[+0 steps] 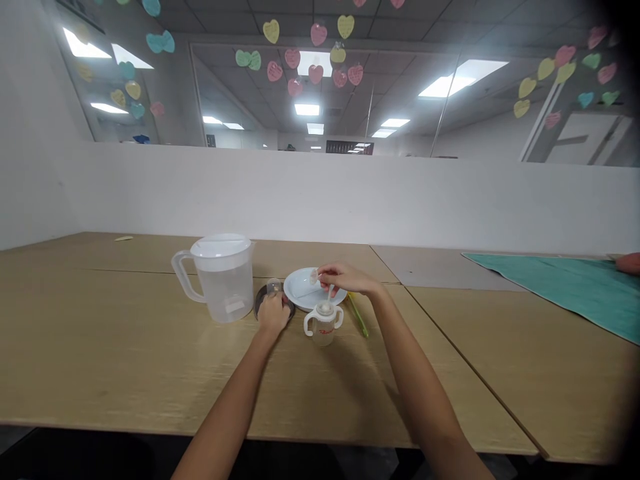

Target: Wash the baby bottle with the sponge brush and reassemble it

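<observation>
A small two-handled baby cup (pixel 323 325) stands on the wooden table (pixel 125 347). My right hand (pixel 345 277) hovers over it, pinched on a thin clear straw-like piece that reaches down to the cup's top. Just behind the cup sits a white plate (pixel 303 288). My left hand (pixel 273 313) is closed on a small clear round object above a dark round dish (pixel 260 301), left of the cup. A clear plastic pitcher (pixel 223 276) with a white lid stands further left.
A thin green-yellow stick (pixel 358 313) lies right of the cup. A teal cloth (pixel 565 287) covers the table at the far right. A white partition wall (pixel 320 200) runs behind the table. Paper hearts hang from the ceiling.
</observation>
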Tool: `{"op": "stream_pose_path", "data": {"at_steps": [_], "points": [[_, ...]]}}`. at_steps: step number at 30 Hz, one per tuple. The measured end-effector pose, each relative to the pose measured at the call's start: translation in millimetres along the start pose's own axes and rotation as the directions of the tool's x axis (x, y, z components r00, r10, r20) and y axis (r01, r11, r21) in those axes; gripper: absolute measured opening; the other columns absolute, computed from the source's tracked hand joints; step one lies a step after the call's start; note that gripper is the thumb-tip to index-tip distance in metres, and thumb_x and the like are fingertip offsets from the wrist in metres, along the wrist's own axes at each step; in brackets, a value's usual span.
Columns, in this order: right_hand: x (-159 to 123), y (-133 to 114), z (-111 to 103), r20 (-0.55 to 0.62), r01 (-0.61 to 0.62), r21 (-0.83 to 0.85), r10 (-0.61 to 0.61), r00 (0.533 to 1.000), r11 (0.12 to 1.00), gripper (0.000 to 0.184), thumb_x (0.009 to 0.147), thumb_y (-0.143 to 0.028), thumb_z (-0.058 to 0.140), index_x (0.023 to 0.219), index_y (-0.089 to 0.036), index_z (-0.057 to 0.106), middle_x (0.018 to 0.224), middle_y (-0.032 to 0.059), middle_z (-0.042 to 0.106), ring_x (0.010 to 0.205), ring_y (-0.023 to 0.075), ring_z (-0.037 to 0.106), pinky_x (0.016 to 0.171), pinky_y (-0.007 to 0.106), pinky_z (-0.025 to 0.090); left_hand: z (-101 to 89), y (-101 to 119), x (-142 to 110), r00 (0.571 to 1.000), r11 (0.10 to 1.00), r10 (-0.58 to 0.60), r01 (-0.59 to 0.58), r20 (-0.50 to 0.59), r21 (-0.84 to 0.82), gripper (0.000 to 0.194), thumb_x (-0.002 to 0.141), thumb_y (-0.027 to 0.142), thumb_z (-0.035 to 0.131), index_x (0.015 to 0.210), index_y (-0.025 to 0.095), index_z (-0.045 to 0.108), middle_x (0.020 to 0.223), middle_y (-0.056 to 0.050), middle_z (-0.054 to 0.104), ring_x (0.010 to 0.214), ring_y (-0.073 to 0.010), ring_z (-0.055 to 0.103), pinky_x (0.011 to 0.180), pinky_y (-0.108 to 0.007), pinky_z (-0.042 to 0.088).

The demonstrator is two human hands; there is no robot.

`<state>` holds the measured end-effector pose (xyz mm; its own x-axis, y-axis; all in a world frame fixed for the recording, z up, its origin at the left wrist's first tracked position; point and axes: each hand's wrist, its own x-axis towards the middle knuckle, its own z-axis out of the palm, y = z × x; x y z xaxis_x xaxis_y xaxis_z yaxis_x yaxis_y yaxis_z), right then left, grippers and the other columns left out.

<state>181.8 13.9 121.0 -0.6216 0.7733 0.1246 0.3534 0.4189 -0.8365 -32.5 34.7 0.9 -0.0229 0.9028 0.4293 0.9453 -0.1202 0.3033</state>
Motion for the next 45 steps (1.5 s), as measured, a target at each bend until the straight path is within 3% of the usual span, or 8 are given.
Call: {"op": "stream_pose_path", "data": {"at_steps": [10, 17, 22, 27, 31, 36, 40, 45], "points": [[-5.6, -5.6, 1.7, 0.158, 0.032, -0.333, 0.022, 0.987, 0.943, 0.038, 0.059, -0.029, 0.073, 0.092, -0.016, 0.059, 0.083, 0.0002, 0.059, 0.076, 0.0138, 0.054, 0.064, 0.023, 0.043, -12.1, -6.7, 0.4, 0.954, 0.994, -0.087, 0.065, -0.287, -0.085, 0.014, 0.077, 0.020, 0.040, 0.074, 0.018, 0.053, 0.071, -0.006, 0.058, 0.068, -0.0200, 0.054, 0.060, -0.029, 0.036], [-6.3, -8.8, 5.6, 0.131, -0.034, -0.372, 0.088, 0.987, 0.928, 0.049, 0.059, -0.032, 0.074, 0.102, -0.016, 0.057, 0.095, 0.0047, 0.059, 0.086, 0.0167, 0.056, 0.072, 0.026, 0.045, -14.6, 1.0, -1.3, 0.823, 0.891, 0.014, -0.268, -0.567, -0.366, 0.003, 0.080, 0.020, 0.043, 0.078, 0.020, 0.042, 0.076, -0.003, 0.048, 0.074, -0.0172, 0.048, 0.069, -0.029, 0.040], [6.0, -5.7, 25.0, -0.089, 0.120, -0.380, -0.165, 0.982, 0.917, 0.086, 0.061, -0.034, 0.074, 0.135, -0.021, 0.032, 0.124, 0.0107, 0.049, 0.101, 0.0205, 0.053, 0.083, 0.032, 0.043, -17.4, 19.9, -8.5, 0.755, 0.792, 0.227, -0.511, -0.616, -0.335, 0.009, 0.085, 0.026, 0.044, 0.090, 0.018, 0.045, 0.095, -0.008, 0.052, 0.093, -0.0196, 0.050, 0.084, -0.034, 0.041], [16.8, -1.8, 36.6, -0.074, 0.238, -0.472, -0.307, 0.949, 0.849, 0.060, 0.068, -0.028, 0.069, 0.124, -0.019, 0.049, 0.116, 0.0088, 0.058, 0.103, 0.0210, 0.053, 0.086, 0.032, 0.039, -16.0, 32.8, -16.7, 0.829, 0.768, 0.231, -0.477, -0.510, -0.428, 0.017, 0.088, 0.033, 0.040, 0.094, 0.019, 0.048, 0.102, -0.009, 0.058, 0.101, -0.0196, 0.054, 0.090, -0.034, 0.040], [21.1, 1.8, 36.6, -0.097, 0.222, -0.493, -0.307, 0.947, 0.841, 0.035, 0.069, -0.029, 0.068, 0.103, -0.019, 0.064, 0.097, 0.0043, 0.066, 0.088, 0.0181, 0.058, 0.075, 0.027, 0.041, -16.4, 39.8, -16.0, 0.894, 0.719, 0.011, -0.319, -0.449, -0.617, 0.022, 0.086, 0.041, 0.042, 0.091, 0.020, 0.049, 0.096, -0.008, 0.062, 0.095, -0.0188, 0.058, 0.086, -0.033, 0.043], [25.0, 0.7, 42.4, -0.097, 0.248, -0.418, -0.314, 0.945, 0.874, 0.051, 0.062, -0.033, 0.075, 0.109, -0.019, 0.063, 0.097, 0.0028, 0.067, 0.086, 0.0177, 0.059, 0.074, 0.025, 0.042, -23.4, 24.5, 2.0, 0.791, 0.320, -0.499, -0.210, -0.352, -0.924, 0.030, 0.089, 0.046, 0.028, 0.080, 0.020, 0.041, 0.048, 0.008, 0.043, 0.045, -0.0115, 0.053, 0.054, -0.025, 0.046], [23.3, -5.0, 45.9, -0.190, 0.222, -0.426, -0.327, 0.926, 0.877, 0.054, 0.067, -0.037, 0.071, 0.115, -0.017, 0.059, 0.103, 0.0063, 0.065, 0.088, 0.0187, 0.059, 0.076, 0.027, 0.043, -27.3, 16.9, 1.7, 0.810, 0.313, -0.435, -0.273, -0.393, -0.910, 0.032, 0.086, 0.048, 0.037, 0.080, 0.018, 0.047, 0.059, 0.003, 0.053, 0.052, -0.0108, 0.056, 0.056, -0.024, 0.046], [24.6, -3.7, 48.6, -0.197, 0.241, -0.586, -0.425, 0.884, 0.774, 0.042, 0.072, -0.017, 0.065, 0.113, -0.016, 0.057, 0.109, 0.0088, 0.061, 0.098, 0.0191, 0.055, 0.084, 0.030, 0.040, -23.5, 33.8, -16.3, 0.875, 0.591, -0.118, -0.318, -0.470, -0.741, 0.033, 0.084, 0.045, 0.044, 0.099, 0.018, 0.055, 0.093, -0.006, 0.061, 0.081, -0.0153, 0.059, 0.077, -0.029, 0.047]]}}
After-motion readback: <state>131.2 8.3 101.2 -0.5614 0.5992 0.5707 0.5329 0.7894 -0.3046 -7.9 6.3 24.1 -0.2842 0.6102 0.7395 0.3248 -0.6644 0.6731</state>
